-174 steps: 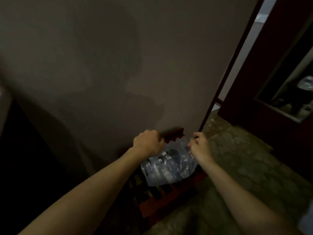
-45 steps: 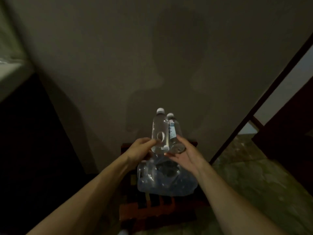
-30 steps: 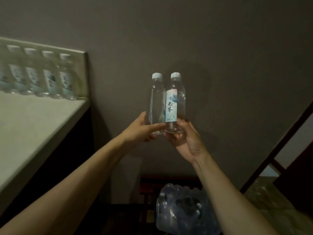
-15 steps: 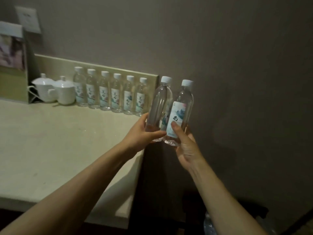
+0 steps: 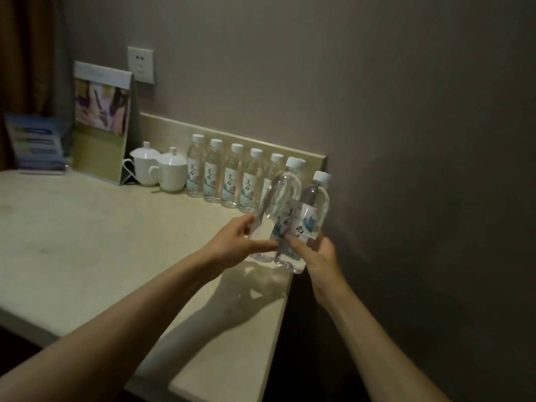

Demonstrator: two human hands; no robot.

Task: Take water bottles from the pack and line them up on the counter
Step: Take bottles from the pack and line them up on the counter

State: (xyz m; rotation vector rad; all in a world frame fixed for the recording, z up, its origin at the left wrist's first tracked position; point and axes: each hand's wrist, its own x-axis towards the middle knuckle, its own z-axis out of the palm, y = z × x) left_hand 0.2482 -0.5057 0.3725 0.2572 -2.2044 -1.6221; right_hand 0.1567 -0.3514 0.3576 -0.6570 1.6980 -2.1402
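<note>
I hold two clear water bottles with white caps side by side above the right end of the pale counter [image 5: 87, 242]. My left hand [image 5: 240, 242] grips the left bottle [image 5: 285, 192] low on its body. My right hand [image 5: 319, 256] grips the right bottle [image 5: 314, 204] from below, thumb on its label. Both bottles lean slightly to the right, and their bases hang just above the counter's right edge. Several matching bottles [image 5: 232, 178] stand in a row against the backsplash, and the held pair is at that row's right end. The pack is out of view.
Two white lidded cups [image 5: 159, 172] stand left of the row. A folded card stand [image 5: 101, 123] and a blue leaflet [image 5: 34, 140] are further left. A wall socket [image 5: 140, 65] sits above. The counter ends at the right beside a dark gap along the wall.
Both hands took two bottles out of the pack below, lifted them and carried them left. They now hang lower and closer to the counter's right end by the row.
</note>
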